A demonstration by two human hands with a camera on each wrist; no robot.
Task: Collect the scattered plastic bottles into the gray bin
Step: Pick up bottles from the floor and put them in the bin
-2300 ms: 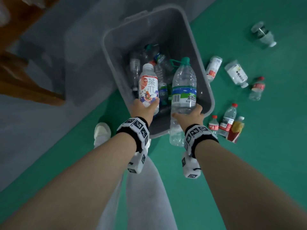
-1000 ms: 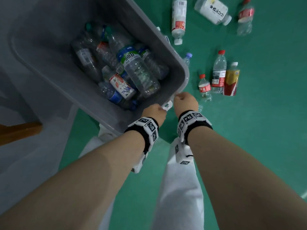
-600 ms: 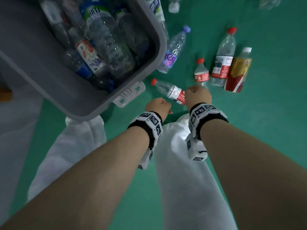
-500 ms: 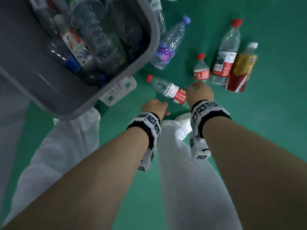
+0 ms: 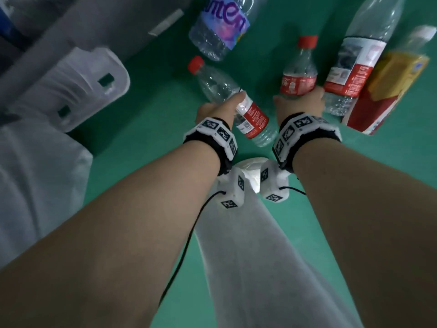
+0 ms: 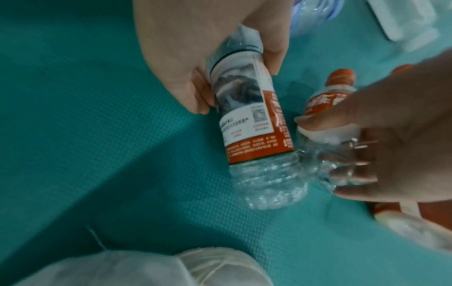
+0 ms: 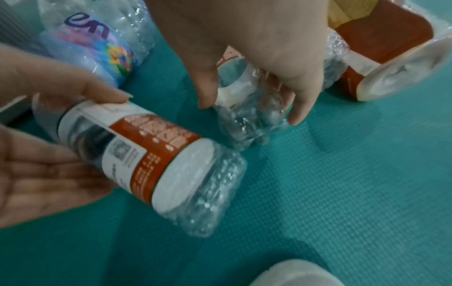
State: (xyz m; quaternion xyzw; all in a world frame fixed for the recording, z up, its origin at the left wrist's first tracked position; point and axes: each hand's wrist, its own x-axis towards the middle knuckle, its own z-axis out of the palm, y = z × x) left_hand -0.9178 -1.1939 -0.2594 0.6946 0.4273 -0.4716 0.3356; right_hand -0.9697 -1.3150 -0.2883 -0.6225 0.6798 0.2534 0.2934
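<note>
My left hand (image 5: pixel 225 104) (image 6: pixel 237 87) curls thumb and fingers round a clear bottle with a red-and-white label (image 5: pixel 248 119) (image 6: pixel 254 123) (image 7: pixel 156 154) that lies on the green floor. Just to its right, my right hand (image 5: pixel 299 102) (image 7: pixel 250 112) grips a small red-capped bottle (image 5: pixel 299 74) (image 7: pixel 247 125) low on its body, thumb on one side and fingers on the other. The gray bin (image 5: pixel 106 24) fills the upper left of the head view, and its white handle (image 5: pixel 71 86) points toward me.
A purple-labelled bottle (image 5: pixel 220 27) (image 7: pixel 97 48) lies beside the bin. Right of my right hand lie a tall red-and-white labelled bottle (image 5: pixel 354 55) and a yellow-and-red bottle (image 5: pixel 390 86) (image 7: pixel 391 58). My white trouser legs and a white shoe (image 5: pixel 250 169) are below my wrists.
After two bottles went into the bin, both hands came down to the floor. The left hand has taken hold of the lying red-labelled bottle, the right hand the small red-capped one.
</note>
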